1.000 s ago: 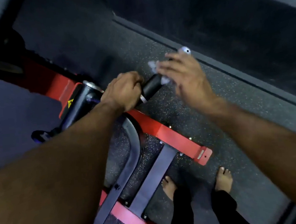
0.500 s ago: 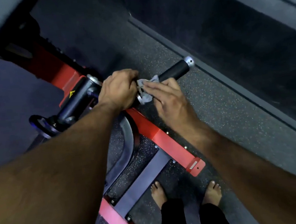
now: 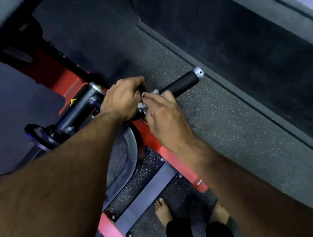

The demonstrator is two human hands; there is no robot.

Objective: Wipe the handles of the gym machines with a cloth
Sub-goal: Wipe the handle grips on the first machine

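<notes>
Both hands sit at the handle's (image 3: pixel 179 85) inner end — left hand (image 3: pixel 123 100) clenched round the bar, right hand (image 3: pixel 163 115) pinching the cloth (image 3: pixel 143 106) — grip running up-right, nearer the right.

handle (image 3: pixel 182 83) – black, silver cap | cloth (image 3: pixel 143 106) – pale grey | frame (image 3: pixel 167 155) – red | floor (image 3: pixel 239 129) – speckled grey

**A gym floor, seen from above**

Speckled black rubber flooring (image 3: pixel 230 130) is covering the ground, the sort laid in weight rooms. A red steel machine frame (image 3: pixel 154 143) is sitting bolted on it, carrying a black foam-gripped handle (image 3: pixel 183 83) with a metal end cap and a yellow warning sticker (image 3: pixel 72 102). A person is standing barefoot beside it.
</notes>
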